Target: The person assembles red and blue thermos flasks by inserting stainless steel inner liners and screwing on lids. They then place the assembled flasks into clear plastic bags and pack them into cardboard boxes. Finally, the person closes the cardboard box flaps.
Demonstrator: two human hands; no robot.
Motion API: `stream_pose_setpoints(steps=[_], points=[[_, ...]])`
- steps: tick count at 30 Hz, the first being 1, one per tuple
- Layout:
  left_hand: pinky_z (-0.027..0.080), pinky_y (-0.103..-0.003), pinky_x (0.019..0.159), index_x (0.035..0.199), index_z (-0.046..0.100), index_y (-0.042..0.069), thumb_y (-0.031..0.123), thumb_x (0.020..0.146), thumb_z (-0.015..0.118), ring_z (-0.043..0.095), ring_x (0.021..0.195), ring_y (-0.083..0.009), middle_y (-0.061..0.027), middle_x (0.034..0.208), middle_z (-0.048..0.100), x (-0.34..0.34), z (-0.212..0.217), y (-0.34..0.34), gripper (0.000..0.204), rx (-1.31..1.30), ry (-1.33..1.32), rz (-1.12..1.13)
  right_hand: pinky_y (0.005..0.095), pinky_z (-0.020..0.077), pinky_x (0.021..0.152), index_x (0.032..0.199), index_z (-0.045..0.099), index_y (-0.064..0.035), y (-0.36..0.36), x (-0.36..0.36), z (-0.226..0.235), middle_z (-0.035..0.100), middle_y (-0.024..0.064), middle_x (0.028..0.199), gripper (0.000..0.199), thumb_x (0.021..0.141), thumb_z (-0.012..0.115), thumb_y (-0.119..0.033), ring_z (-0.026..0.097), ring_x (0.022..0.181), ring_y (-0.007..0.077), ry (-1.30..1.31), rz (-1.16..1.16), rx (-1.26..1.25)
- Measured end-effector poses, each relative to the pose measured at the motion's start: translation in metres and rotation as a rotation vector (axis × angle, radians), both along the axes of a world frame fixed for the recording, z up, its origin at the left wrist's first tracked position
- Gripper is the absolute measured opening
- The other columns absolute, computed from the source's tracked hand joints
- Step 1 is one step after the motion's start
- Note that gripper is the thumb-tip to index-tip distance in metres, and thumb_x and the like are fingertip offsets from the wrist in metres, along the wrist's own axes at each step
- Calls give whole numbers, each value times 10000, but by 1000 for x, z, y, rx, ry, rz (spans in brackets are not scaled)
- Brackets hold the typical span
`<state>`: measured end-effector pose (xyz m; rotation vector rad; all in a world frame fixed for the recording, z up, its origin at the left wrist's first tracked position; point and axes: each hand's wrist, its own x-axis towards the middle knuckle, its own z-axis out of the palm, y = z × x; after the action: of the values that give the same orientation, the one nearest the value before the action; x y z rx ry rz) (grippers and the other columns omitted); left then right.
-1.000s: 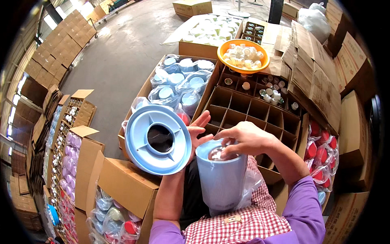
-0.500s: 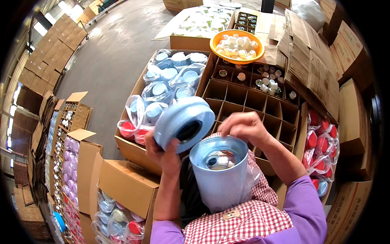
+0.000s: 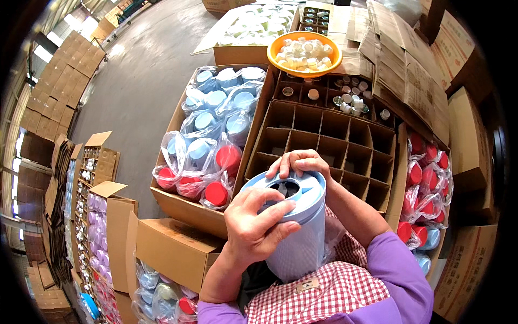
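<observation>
A light blue cylindrical flask body (image 3: 295, 249) stands in my lap against the checked apron. On its mouth sits a light blue ring-shaped top (image 3: 312, 195) with a round opening, through which a dark inside shows. Around the near left side of this top, my left hand (image 3: 258, 220) is closed, fingers lying over the rim. My right hand (image 3: 303, 163) grips the far side, its bent fingertips on the upper face. Clear plastic film hangs at the body's right side.
Ahead lies a divided carton (image 3: 318, 127) with several small capped bottles at its far end. An orange basin (image 3: 274, 59) of white caps rests beyond it. Bagged blue and red flasks fill cartons left (image 3: 213, 129) and right (image 3: 426, 189). An open-flapped carton (image 3: 175, 251) stands near left.
The ring-shaped top has come down from my raised left hand onto the flask's mouth. My right hand has moved left onto it, and both hands now hold it.
</observation>
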<state>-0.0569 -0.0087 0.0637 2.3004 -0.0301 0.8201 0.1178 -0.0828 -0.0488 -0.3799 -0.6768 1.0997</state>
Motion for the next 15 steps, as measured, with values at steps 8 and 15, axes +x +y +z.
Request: stream_pose_setpoints(steps=[8,15], points=[[283,-449,1062,900,696,45,367,738,684,632,969,-267,-110,939,667,-15,-49,30,360,-373,-133,-214,279,465,716,811,634,39,-43,-10,52,651,98,835,295,819,504,-226,618,831,201,-624,-298,-428],[426,-474,926,934,682,67,413,740,681,627,911,-310,-119,831,649,7,29,2,397,134,145,64,445,394,1004,1215,511,-33,-7,10,16,513,217,1284,602,893,486,-541,487,1202,301,-171,-166,-93]])
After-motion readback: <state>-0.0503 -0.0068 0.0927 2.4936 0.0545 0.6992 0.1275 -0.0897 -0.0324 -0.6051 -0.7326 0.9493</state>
